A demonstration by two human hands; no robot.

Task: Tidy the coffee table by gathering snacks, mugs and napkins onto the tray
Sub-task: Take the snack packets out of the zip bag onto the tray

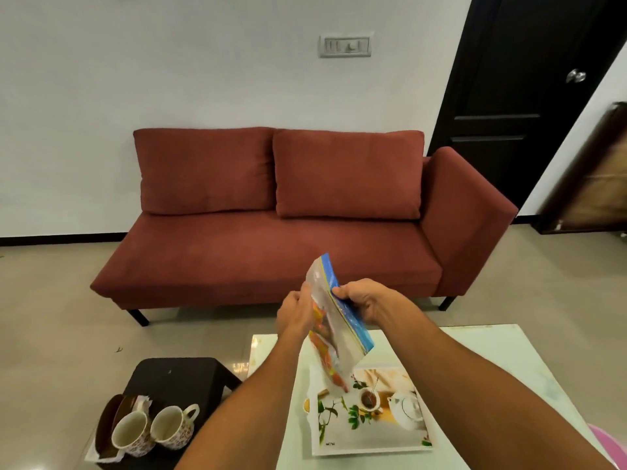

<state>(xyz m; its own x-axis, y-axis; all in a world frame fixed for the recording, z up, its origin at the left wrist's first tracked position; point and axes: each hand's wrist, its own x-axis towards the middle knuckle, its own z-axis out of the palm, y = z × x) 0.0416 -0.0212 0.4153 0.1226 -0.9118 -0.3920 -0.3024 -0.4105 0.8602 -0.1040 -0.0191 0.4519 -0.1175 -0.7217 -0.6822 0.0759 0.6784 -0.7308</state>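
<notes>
Both my hands hold a clear zip bag of orange snacks (334, 337) with a blue top strip, tilted above the table. My left hand (294, 313) grips its left side and my right hand (364, 303) pinches the blue strip. Below the bag lies a white tray (390, 435) printed with a teapot and leaves, on the pale glass coffee table (502, 361). Two floral mugs (154, 429) stand side by side at lower left on a dark stool, with a white napkin (142, 403) behind them.
A dark stool (176, 374) stands left of the table, with a brown curved dish (108, 422) beside the mugs. A red sofa (271, 239) faces me across the floor. A black door (522, 79) is at the right. Something pink (607, 442) shows at the lower right.
</notes>
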